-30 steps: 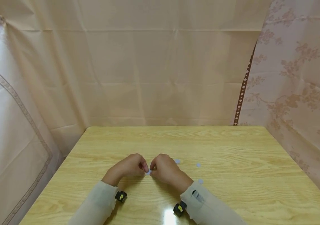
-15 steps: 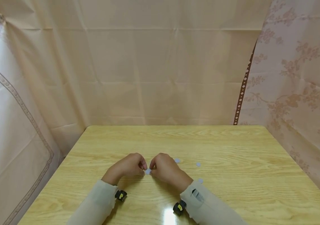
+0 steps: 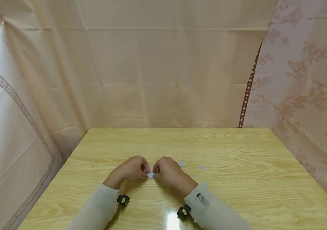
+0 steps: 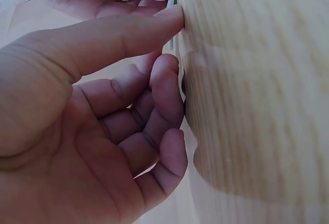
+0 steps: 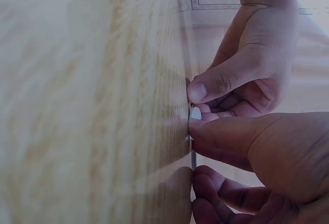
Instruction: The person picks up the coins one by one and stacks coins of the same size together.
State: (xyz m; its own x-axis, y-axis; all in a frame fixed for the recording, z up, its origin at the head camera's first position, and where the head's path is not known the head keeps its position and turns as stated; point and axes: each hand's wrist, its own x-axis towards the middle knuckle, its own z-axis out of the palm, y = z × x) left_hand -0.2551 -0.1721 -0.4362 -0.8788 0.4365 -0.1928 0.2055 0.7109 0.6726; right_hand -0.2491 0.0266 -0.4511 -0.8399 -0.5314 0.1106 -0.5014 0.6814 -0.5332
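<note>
A small white round disc (image 3: 151, 175) is held between my two hands, just above or at the tabletop. My left hand (image 3: 133, 168) pinches its left side with thumb and forefinger. On the opposite side my right hand (image 3: 167, 172) pinches it with thumb and fingertips. The left wrist view shows the disc's thin edge (image 4: 171, 0) beside the left thumb, its other fingers loosely curled. Seen from the right wrist, a bit of the white disc (image 5: 195, 113) sticks out past the right thumb, tilted; fingers hide the rest.
Several things lie around: one white disc (image 3: 181, 164) is just beyond the right hand, another (image 3: 202, 168) farther right, and a third (image 3: 205, 184) by the right sleeve. The wooden table (image 3: 238, 150) ends at cloth curtains (image 3: 163, 80) behind.
The hands stay nearly in place. Slightly more of the disc's face shows between the fingertips than before. The loose discs have not moved.
</note>
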